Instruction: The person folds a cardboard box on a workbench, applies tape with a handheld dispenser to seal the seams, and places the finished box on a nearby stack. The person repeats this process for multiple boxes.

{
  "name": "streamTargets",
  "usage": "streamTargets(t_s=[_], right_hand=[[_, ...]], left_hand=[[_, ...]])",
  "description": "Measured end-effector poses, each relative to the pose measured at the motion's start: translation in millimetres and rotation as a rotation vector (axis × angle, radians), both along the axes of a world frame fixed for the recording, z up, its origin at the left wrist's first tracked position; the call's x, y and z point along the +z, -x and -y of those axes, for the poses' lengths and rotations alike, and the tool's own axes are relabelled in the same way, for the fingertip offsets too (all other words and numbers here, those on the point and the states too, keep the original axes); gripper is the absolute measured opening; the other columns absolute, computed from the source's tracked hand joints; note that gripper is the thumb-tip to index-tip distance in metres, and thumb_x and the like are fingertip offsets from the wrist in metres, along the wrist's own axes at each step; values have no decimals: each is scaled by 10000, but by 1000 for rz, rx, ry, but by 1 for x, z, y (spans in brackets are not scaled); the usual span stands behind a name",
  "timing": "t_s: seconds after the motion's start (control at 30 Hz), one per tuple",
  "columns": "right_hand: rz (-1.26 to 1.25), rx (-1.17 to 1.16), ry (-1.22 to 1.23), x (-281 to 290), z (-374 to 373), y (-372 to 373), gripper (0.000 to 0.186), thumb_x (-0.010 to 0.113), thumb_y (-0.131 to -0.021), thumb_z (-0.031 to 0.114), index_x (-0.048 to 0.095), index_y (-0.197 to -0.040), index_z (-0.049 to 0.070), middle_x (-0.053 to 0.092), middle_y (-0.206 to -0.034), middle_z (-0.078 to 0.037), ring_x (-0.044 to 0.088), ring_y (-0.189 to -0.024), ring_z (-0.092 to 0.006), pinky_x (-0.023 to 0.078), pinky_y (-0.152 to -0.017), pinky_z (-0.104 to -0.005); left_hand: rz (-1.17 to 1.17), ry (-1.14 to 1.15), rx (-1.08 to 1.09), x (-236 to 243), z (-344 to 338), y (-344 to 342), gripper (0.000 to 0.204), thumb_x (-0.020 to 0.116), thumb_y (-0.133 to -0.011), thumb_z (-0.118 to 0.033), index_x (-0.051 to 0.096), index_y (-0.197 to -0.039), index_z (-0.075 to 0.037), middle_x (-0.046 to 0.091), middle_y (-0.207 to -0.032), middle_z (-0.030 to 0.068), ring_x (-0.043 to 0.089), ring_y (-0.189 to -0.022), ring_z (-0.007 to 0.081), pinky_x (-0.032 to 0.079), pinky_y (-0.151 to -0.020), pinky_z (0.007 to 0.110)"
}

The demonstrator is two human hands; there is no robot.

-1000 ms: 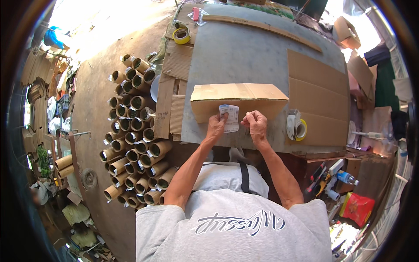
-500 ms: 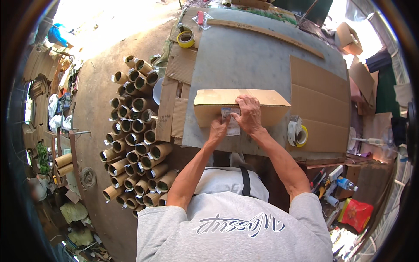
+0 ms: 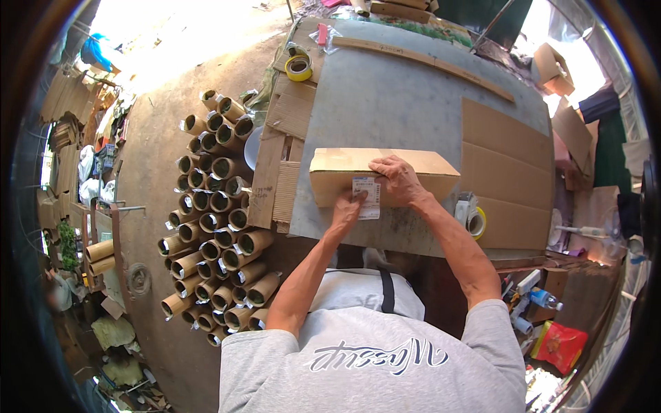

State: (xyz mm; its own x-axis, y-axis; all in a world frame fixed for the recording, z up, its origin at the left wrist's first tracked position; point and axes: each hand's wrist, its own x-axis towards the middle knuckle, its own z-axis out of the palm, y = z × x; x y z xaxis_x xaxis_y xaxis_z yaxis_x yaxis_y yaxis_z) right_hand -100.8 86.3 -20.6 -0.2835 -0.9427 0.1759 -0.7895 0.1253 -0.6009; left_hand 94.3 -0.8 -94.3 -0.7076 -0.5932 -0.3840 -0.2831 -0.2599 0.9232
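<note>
A long, closed cardboard box (image 3: 330,186) lies near the front edge of the grey tabletop (image 3: 385,96). A white printed label (image 3: 369,210) stands against its near side, its lower end hanging below the box. My left hand (image 3: 348,206) pinches the label's left edge between thumb and fingers. Curled over the box's upper near edge, my right hand (image 3: 401,180) grips the box just right of the label. Its thumb is near the label's upper corner and partly hidden.
Many cardboard tubes (image 3: 220,203) stand on the floor at left. A flat cardboard sheet (image 3: 509,179) and a tape roll (image 3: 475,224) lie at right. Yellow tape (image 3: 298,68) sits at the far left corner; a wooden strip (image 3: 423,60) runs along the back.
My right fingers have shifted slightly left along the box's upper edge, and the right thumb has drawn away from the label, so more of it shows. The view has shifted a little.
</note>
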Motion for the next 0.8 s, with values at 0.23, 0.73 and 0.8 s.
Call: streamTargets(t_s=[0.23, 0.73, 0.8], right_hand=[[37, 16, -20, 4, 0, 1, 519, 821, -743, -14, 742, -1255, 29, 733, -1292, -123, 649, -1207, -324, 518, -1071, -401], [1451, -316, 134, -46, -6, -71, 440, 478, -837, 7, 707, -1194, -107, 764, -1116, -200, 731, -1077, -269, 592, -982, -378], [1549, -310, 148, -93, -9, -79, 438, 473, -858, 23, 704, -1208, -106, 743, -1205, -213, 714, -1137, -297, 584, -993, -386]], left_hand=[[-90, -197, 251, 12, -26, -4, 270, 808, -893, -70, 766, -1143, 24, 790, -1048, 88, 700, -937, 152, 552, -873, 322], [70, 6, 192, -41, -31, -15, 306, 749, -935, -257, 775, -1084, 10, 782, -976, 119, 699, -874, 165, 547, -779, 364], [10, 119, 219, -57, -29, -14, 258, 720, -920, -203, 774, -1066, 3, 781, -949, 145, 723, -884, 204, 551, -773, 381]])
